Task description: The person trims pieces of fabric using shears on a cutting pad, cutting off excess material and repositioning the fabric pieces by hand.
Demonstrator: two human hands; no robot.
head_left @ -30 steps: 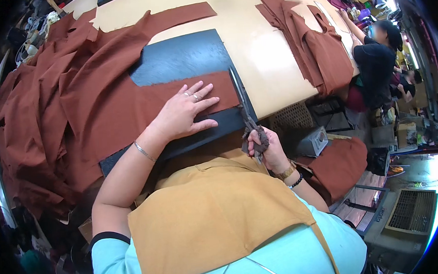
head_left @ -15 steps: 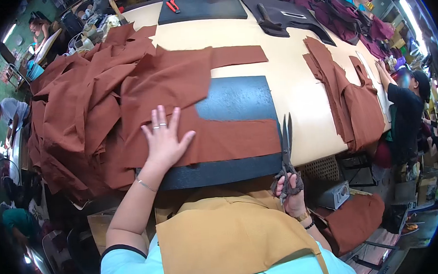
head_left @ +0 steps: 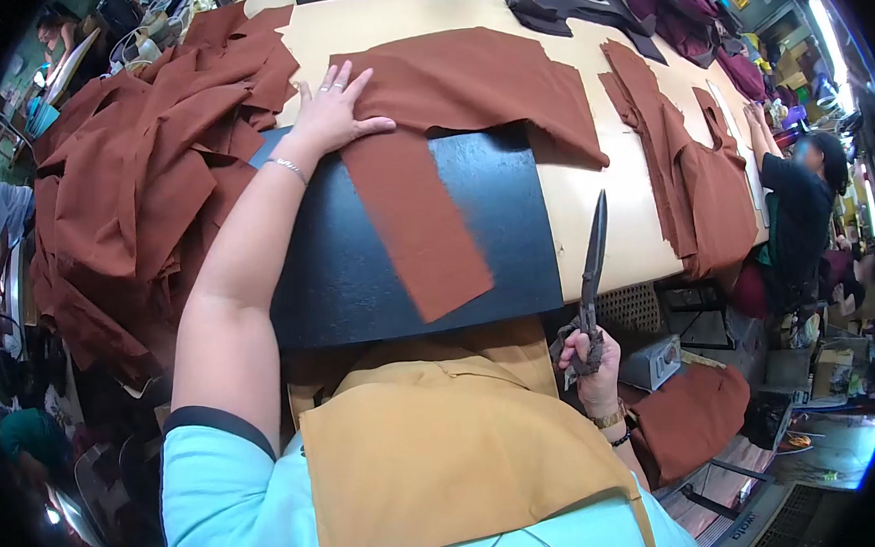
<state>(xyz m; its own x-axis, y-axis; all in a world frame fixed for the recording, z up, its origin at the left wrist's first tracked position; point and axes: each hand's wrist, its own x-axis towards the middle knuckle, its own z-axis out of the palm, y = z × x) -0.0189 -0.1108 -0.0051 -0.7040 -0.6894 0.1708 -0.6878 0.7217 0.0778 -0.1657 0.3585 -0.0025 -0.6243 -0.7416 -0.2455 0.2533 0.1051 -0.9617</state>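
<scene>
My left hand [head_left: 333,114] lies with spread fingers on a rust-brown cloth piece [head_left: 466,76], near that piece's left end. A strip of the cloth hangs down toward me across a dark board [head_left: 336,250]. My right hand [head_left: 595,364] is wrapped round the cloth-covered handles of large scissors [head_left: 593,264], right of the board. The scissors point up and away from me, their blades together and touching no cloth. At the left, a big heap of the same brown cloth [head_left: 131,182] covers the table.
More brown cloth pieces [head_left: 703,192] lie at the right, near a person in dark clothes [head_left: 803,191]. Dark cut pieces [head_left: 582,14] and maroon cloth [head_left: 682,18] lie at the far side of the pale table [head_left: 595,224]. A metal box [head_left: 654,366] stands below the edge.
My left hand has moved up and away, and the brown piece under it has shifted to the far side and turned, baring more of the board. The scissors have closed.
</scene>
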